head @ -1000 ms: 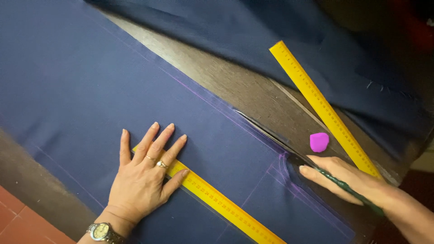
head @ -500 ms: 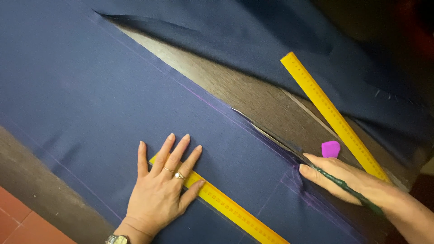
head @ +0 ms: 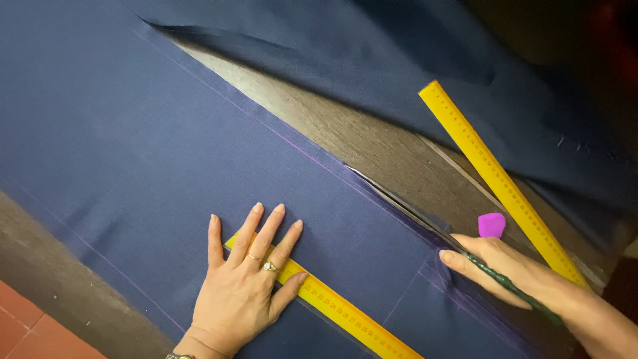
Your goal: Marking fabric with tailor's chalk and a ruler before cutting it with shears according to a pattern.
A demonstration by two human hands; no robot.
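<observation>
A large sheet of navy blue cloth (head: 133,133) lies over a dark wooden table (head: 372,146), with faint purple chalk lines along its edges. My left hand (head: 246,282) lies flat, fingers spread, on the cloth and on the end of a yellow ruler (head: 345,316). My right hand (head: 512,272) grips dark-handled scissors (head: 425,219), whose blades lie along the cloth's cut edge. A second yellow ruler (head: 498,179) lies slantwise on the table beyond my right hand. A purple piece of tailor's chalk (head: 492,225) sits just above my right hand's fingers.
A second piece of navy cloth (head: 412,60) is spread across the far side of the table. A strip of bare wood runs between the two pieces. The table's near edge and a red tiled floor (head: 20,326) show at the lower left.
The view has drifted so that hands, rulers and chalk sit lower and further right in frame. Both hands keep their places on the cloth and scissors.
</observation>
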